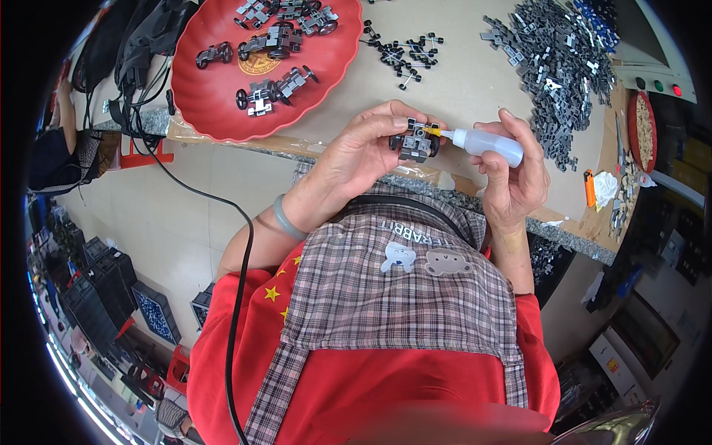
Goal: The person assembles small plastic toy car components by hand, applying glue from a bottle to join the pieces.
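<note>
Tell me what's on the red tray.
Grey pieces with black wheels sit on the red tray. A gold emblem shows, partly covered; whatever lies directly beneath the pieces is hidden.

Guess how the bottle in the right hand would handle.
The bottle looks like translucent plastic, so it is probably light and squeezable. Its rounded body would likely roll if laid down; its thin yellow tip might bend.

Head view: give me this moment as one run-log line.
left hand: holds grey wheeled assembly | right hand: holds squeeze bottle, yellow tip at assembly | nearby: red tray, grey parts pile
</note>
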